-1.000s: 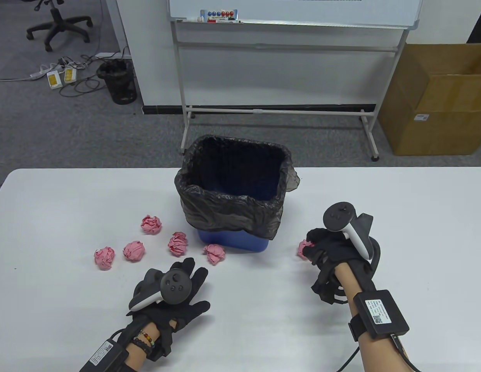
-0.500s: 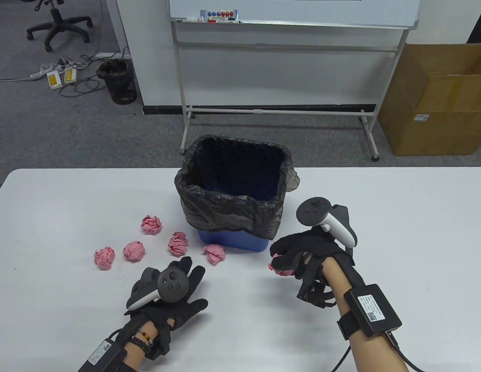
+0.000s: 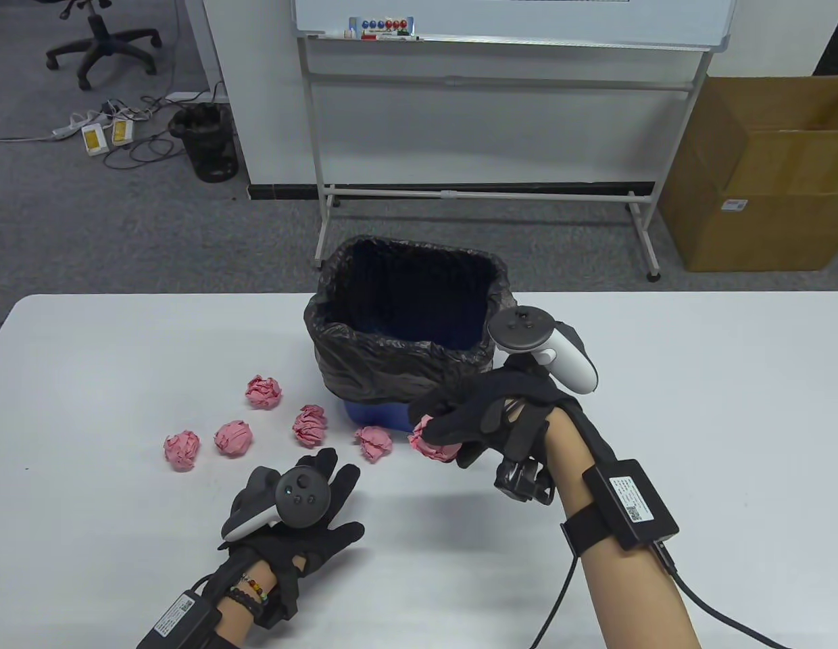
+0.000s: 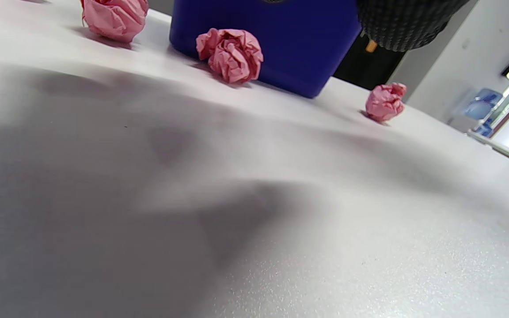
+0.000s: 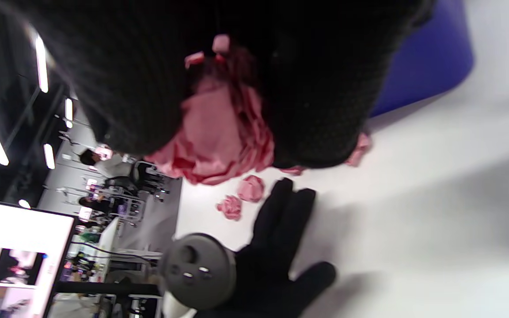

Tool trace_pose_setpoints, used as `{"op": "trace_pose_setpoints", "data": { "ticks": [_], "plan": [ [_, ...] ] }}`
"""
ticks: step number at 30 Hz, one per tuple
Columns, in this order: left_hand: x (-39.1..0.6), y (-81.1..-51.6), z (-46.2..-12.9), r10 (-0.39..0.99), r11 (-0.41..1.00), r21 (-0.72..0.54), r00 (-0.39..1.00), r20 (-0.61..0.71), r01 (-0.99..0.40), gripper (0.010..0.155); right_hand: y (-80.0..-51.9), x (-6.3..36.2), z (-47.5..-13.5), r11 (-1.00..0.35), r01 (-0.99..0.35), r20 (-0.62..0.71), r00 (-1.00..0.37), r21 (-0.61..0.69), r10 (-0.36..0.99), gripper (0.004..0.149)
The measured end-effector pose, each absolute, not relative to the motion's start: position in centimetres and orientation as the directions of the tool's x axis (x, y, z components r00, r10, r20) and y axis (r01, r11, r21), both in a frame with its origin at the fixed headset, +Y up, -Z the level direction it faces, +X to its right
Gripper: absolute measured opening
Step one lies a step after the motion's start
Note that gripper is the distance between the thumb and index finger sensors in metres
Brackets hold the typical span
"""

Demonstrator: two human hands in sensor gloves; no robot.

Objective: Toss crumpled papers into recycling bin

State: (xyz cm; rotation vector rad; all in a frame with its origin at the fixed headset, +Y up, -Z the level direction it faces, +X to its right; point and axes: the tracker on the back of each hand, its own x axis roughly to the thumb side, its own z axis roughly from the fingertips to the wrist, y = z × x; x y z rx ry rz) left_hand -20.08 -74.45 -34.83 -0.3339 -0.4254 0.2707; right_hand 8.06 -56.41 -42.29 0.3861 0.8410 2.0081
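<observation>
My right hand (image 3: 438, 433) grips a pink crumpled paper ball (image 3: 427, 444), held above the table just in front of the blue bin's black-bagged rim (image 3: 392, 346). In the right wrist view the ball (image 5: 219, 137) sits between my gloved fingers (image 5: 316, 88). My left hand (image 3: 341, 497) rests flat on the table with fingers spread, holding nothing. Several loose pink balls lie left of the bin, the nearest (image 3: 374, 443) by its front corner. The left wrist view shows that ball (image 4: 230, 55) and another (image 4: 385, 102) on the table right of the bin's base (image 4: 272, 39).
The white table (image 3: 696, 405) stretches wide on the right. Beyond its far edge stand a whiteboard frame (image 3: 486, 193), a cardboard box (image 3: 763, 182) and a small black mesh bin (image 3: 206, 142) on the floor.
My right hand took the ball off the table to the right of the bin, lifted it and carried it left and up toward the bin's front. My left hand stayed put.
</observation>
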Motion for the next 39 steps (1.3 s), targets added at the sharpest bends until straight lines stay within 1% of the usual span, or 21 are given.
{"op": "trace_pose_setpoints", "data": {
  "ticks": [2, 4, 7, 9, 10, 11, 12, 13, 14, 15, 16, 17, 19, 22, 27, 30, 33, 39],
  "plan": [
    [-20.1, -74.4, -34.8, 0.323, 0.911, -0.367, 0.877, 0.356, -0.187, 0.085, -55.7, 7.8, -42.8, -0.356, -0.657, -0.049, -0.514, 0.665, 0.857, 0.063],
    [-20.1, -74.2, -34.8, 0.328, 0.912, -0.362, 0.875, 0.356, -0.195, 0.085, -54.8, 7.6, -43.4, -0.368, -0.702, -0.039, -0.491, 0.61, 0.87, 0.063],
    [-20.1, -74.2, -34.7, 0.325, 0.913, -0.36, 0.874, 0.36, -0.191, 0.085, -53.3, 7.7, -44.5, -0.426, -0.758, -0.011, -0.495, 0.493, 0.869, 0.063],
    [-20.0, -74.2, -34.7, 0.324, 0.913, -0.362, 0.874, 0.361, -0.189, 0.085, -52.2, 7.9, -45.4, -0.432, -0.835, 0.013, -0.455, 0.343, 0.89, 0.063],
    [-20.0, -74.3, -34.7, 0.325, 0.913, -0.362, 0.874, 0.362, -0.19, 0.085, -51.8, 8.0, -45.6, -0.44, -0.852, 0.028, -0.451, 0.282, 0.892, 0.063],
    [-20.0, -74.3, -34.7, 0.326, 0.912, -0.363, 0.873, 0.362, -0.19, 0.085, -51.4, 8.2, -45.8, -0.459, -0.87, 0.049, -0.458, 0.183, 0.888, 0.067],
    [-20.0, -74.3, -34.7, 0.326, 0.912, -0.365, 0.873, 0.362, -0.189, 0.085, -51.1, 8.2, -46.1, -0.513, -0.854, 0.063, -0.509, 0.089, 0.859, 0.073],
    [-20.0, -74.2, -34.7, 0.325, 0.912, -0.365, 0.873, 0.362, -0.188, 0.085, -50.9, 8.1, -46.4, -0.594, -0.802, 0.06, -0.591, 0.062, 0.805, 0.083],
    [-20.0, -74.2, -34.7, 0.325, 0.912, -0.365, 0.873, 0.362, -0.189, 0.085, -50.9, 8.1, -46.4, -0.651, -0.756, 0.041, -0.65, 0.062, 0.759, 0.089],
    [-20.0, -74.2, -34.7, 0.326, 0.912, -0.364, 0.873, 0.363, -0.19, 0.085, -50.8, 8.2, -46.4, -0.695, -0.719, 0.057, -0.693, 0.019, 0.719, 0.091],
    [-20.0, -74.2, -34.7, 0.326, 0.912, -0.363, 0.873, 0.363, -0.19, 0.085, -50.7, 8.3, -46.3, -0.697, -0.717, 0.076, -0.695, -0.009, 0.715, 0.091],
    [-20.0, -74.2, -34.7, 0.326, 0.913, -0.361, 0.873, 0.363, -0.19, 0.085, -50.7, 8.3, -46.1, -0.678, -0.734, 0.098, -0.677, -0.027, 0.729, 0.091],
    [-20.0, -74.2, -34.7, 0.327, 0.913, -0.36, 0.872, 0.364, -0.192, 0.085, -50.8, 8.5, -45.7, -0.671, -0.742, 0.108, -0.666, 0.005, 0.738, 0.089],
    [-19.9, -74.2, -34.7, 0.324, 0.914, -0.359, 0.871, 0.368, -0.189, 0.085, -50.8, 9.0, -44.9, -0.73, -0.684, 0.088, -0.728, -0.013, 0.68, 0.089],
    [-19.7, -74.1, -34.5, 0.323, 0.916, -0.355, 0.867, 0.379, -0.186, 0.085, -50.8, 10.4, -43.5, -0.753, -0.653, 0.064, -0.757, -0.078, 0.65, 0.088],
    [-19.7, -74.1, -34.5, 0.327, 0.915, -0.357, 0.865, 0.382, -0.189, 0.085, -51.2, 11.8, -42.8, -0.78, -0.611, 0.011, -0.788, -0.137, 0.615, 0.086],
    [-19.6, -74.1, -34.5, 0.325, 0.915, -0.359, 0.865, 0.383, -0.185, 0.085, -52.2, 13.5, -42.3, -0.808, -0.557, -0.053, -0.816, -0.19, 0.575, 0.085],
    [-19.7, -73.9, -34.5, 0.325, 0.918, -0.348, 0.865, 0.382, -0.191, 0.085, -54.8, 16.6, -42.1, -0.83, -0.508, -0.166, -0.82, -0.23, 0.548, 0.088]
  ]
}}
